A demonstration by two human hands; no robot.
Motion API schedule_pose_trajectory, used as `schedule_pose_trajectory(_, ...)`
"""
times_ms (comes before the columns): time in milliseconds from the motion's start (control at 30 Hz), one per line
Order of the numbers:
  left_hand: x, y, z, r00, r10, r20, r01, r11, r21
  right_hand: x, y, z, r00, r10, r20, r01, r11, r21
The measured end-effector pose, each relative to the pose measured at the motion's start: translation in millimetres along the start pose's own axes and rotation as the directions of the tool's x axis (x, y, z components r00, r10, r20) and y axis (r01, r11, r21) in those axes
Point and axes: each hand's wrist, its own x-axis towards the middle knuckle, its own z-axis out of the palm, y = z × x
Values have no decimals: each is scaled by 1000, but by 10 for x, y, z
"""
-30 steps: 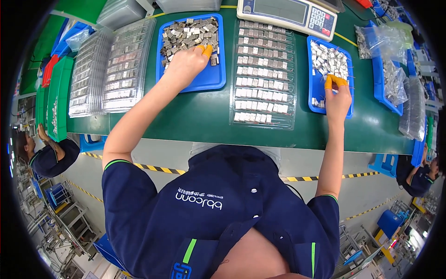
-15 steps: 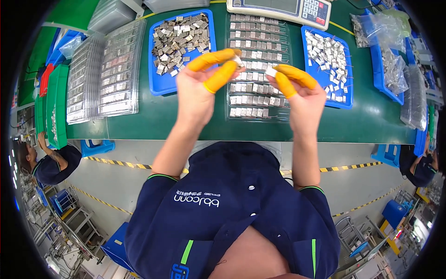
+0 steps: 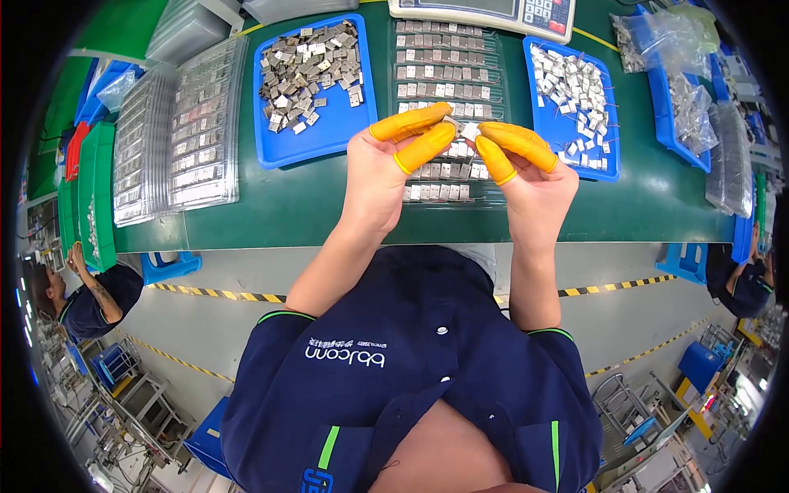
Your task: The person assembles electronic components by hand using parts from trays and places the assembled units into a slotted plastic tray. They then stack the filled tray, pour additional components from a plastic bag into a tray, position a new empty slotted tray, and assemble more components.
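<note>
Yellow finger cots cover the thumbs and some fingers of both hands. My left hand (image 3: 376, 177) pinches a small metal piece (image 3: 449, 121), mostly hidden by the fingertips. Facing it, my right hand (image 3: 536, 185) is closed on a small white block (image 3: 470, 131). The two pieces are close together; I cannot tell whether they touch. Below the hands lies a clear plastic tray (image 3: 500, 107) with rows of small metal-and-white parts. A blue tray of loose metal pieces (image 3: 316, 70) is at the left, and a blue tray of white wired blocks (image 3: 567, 82) at the right.
A scale (image 3: 481, 11) stands behind the clear tray. Stacked clear trays (image 3: 205, 123) and a green bin (image 3: 100, 197) are at the left. At the right, a blue bin (image 3: 666, 115) holds plastic bags. Co-workers (image 3: 103, 300) sit at both sides.
My left hand has moved right and slightly down, and my right hand slightly left. The metal piece and the white block have come from apart to close together.
</note>
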Motion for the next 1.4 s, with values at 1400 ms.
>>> schedule_pose_trajectory(1400, -8, 113, -718, 926, 348, -149, -224, 821, 525, -345, 359, -500, 789, -230, 569, 609, 179, -772)
